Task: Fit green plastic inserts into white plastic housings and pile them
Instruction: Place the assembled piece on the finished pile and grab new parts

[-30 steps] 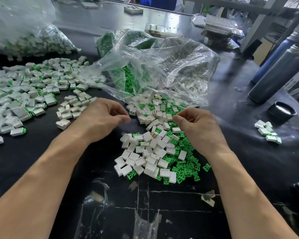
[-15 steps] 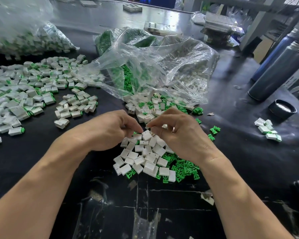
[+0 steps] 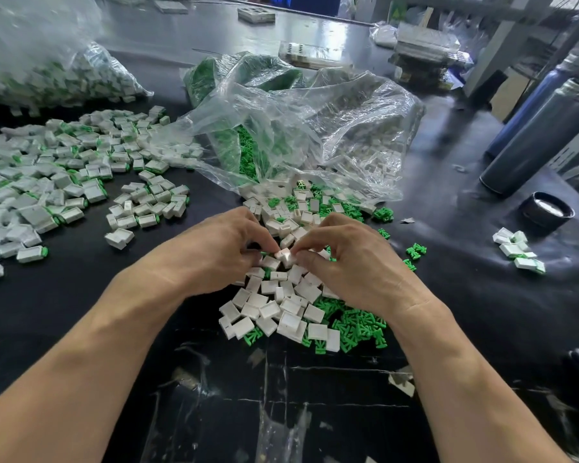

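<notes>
Both hands meet over the middle of the black worktop (image 3: 448,295). The left hand (image 3: 211,252) and the right hand (image 3: 351,259) have their fingers curled, and the fingertips of both pinch one white housing (image 3: 284,255) between them, just above the loose pile. Whether a green insert is already seated in this housing cannot be told.

Directly beneath and near the hands lies the pile of empty white housings (image 3: 281,305), mixed at its right and near edges with loose green inserts (image 3: 358,325). A few single inserts (image 3: 415,250) lie apart to the right of the right hand.

Behind the hands, a clear plastic bag (image 3: 315,128) lies open toward the pile, with green inserts and white housings visible inside it.

To the left, a wide spread of assembled pieces (image 3: 64,168), white with green ends, covers the worktop. A second plastic bag (image 3: 47,68) of such pieces lies at far left.

At right, a small group of assembled pieces (image 3: 518,250) lies near a black round lid (image 3: 547,208). Two dark cylinders (image 3: 542,128) stand behind it.
</notes>
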Motion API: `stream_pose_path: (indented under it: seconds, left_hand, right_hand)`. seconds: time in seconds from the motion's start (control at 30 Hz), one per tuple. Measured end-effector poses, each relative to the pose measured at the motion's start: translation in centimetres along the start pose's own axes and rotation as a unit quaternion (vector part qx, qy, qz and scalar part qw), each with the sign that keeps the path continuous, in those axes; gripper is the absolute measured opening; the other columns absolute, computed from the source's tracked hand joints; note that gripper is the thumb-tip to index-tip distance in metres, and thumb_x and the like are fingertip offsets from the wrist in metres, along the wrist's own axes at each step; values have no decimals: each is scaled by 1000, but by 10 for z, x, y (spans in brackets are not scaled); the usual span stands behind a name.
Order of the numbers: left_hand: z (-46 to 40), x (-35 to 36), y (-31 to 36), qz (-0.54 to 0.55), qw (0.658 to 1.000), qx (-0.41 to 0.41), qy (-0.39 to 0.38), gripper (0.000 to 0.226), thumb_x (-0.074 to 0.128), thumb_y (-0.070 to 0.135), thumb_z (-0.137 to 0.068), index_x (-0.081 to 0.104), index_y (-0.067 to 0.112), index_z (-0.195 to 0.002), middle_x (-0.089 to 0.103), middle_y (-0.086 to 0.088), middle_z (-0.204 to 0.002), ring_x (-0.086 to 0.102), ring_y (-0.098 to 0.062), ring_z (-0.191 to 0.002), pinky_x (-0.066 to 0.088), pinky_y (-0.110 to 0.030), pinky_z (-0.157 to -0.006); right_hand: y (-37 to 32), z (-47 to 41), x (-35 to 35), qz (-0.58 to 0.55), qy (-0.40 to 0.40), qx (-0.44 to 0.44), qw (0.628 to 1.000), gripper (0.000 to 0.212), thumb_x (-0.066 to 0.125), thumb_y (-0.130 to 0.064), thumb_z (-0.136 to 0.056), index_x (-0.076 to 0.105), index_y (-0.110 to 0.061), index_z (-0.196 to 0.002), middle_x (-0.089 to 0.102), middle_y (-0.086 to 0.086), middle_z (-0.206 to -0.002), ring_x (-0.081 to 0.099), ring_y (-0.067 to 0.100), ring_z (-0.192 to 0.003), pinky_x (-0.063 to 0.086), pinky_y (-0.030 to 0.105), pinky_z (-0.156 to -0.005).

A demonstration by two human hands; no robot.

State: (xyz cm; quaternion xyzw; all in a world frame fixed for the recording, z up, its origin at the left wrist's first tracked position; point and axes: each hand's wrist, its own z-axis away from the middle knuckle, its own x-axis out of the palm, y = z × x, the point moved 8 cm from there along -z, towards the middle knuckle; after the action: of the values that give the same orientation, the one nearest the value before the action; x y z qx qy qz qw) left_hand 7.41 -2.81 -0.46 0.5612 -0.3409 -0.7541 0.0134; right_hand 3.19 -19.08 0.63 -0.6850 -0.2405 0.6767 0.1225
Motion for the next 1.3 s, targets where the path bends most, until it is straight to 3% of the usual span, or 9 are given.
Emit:
stream_pose_path:
  seconds: [0.1, 0.33, 0.47, 0.6, 0.83, 0.97, 1.13, 1.23, 1.3]
  left_hand:
    - [-3, -5, 0, 5, 999, -5, 49, 16, 73, 29, -94, 77, 43, -99, 58, 18, -105, 56, 1, -99, 44, -18, -88]
    - [-6, -4, -2, 25, 994, -10, 105, 14, 71, 26, -95, 75, 39, -91, 61, 21, -94, 58, 4, -88, 46, -21, -81]
    - [-2, -15, -2, 185, 968, 0, 168, 13, 72, 19, -95, 78, 31, -96, 73, 19, -84, 68, 5, -78, 48, -7, -70]
    - [1, -15, 10, 376, 913, 25, 155, 11, 74, 10, -91, 77, 15, -99, 75, 8, -77, 67, -2, -65, 53, -15, -63]
    - [0, -13, 13, 457, 877, 24, 146, 14, 77, 8, -84, 72, 7, -97, 73, 2, -71, 62, -10, -60, 54, -19, -58]
    - [0, -15, 13, 459, 876, 38, 142, 24, 79, 19, -75, 72, 7, -95, 74, 1, -73, 64, -8, -61, 54, -18, -60]
    - [-1, -16, 12, 432, 889, 46, 142, 21, 79, 20, -79, 73, 9, -95, 76, -2, -79, 65, -8, -63, 54, -18, -61]
    - [-1, -19, 6, 357, 923, 34, 136, 4, 74, 14, -91, 76, 16, -93, 77, 1, -85, 68, -3, -69, 52, -15, -65]
    - [-2, -21, -5, 244, 962, 2, 126, 11, 76, 17, -90, 77, 28, -90, 75, 14, -88, 68, 2, -80, 51, -12, -73]
  right_hand:
    - [1, 0, -2, 4, 10, 6, 1000, 18, 61, -52, -99, 72, -46, -112, 53, -26, -102, 52, -2, -105, 39, 21, -87]
    - [1, 1, -7, -57, 76, 18, 995, 15, 67, -40, -98, 77, -33, -106, 63, -18, -100, 58, 0, -96, 44, 24, -86]
    - [4, 3, -11, -151, 130, 33, 979, 16, 71, -30, -97, 75, -31, -112, 67, -17, -94, 61, -1, -86, 47, 12, -76]
    - [6, 2, -4, -287, 117, 51, 949, 22, 74, -27, -96, 73, -33, -118, 72, -14, -95, 66, -2, -87, 50, 12, -72]
    - [-3, 1, -1, -402, 99, 20, 910, 7, 72, -24, -97, 75, -21, -102, 71, -12, -74, 60, -2, -61, 46, 12, -57]
    - [-2, 1, -2, -419, 106, 29, 901, 10, 69, -24, -99, 76, -17, -101, 75, -1, -85, 62, 3, -65, 47, 14, -57]
    - [-2, 3, -2, -426, 115, 38, 897, 8, 72, -23, -97, 76, -16, -100, 73, -9, -76, 62, 2, -62, 47, 13, -55]
    - [3, 5, -5, -427, 148, 58, 890, 5, 73, -21, -97, 74, -16, -99, 76, -3, -83, 67, 5, -65, 49, 17, -53]
    - [7, 6, -7, -430, 168, 72, 884, 3, 72, -18, -97, 73, -15, -99, 77, 2, -87, 70, 9, -67, 51, 23, -51]
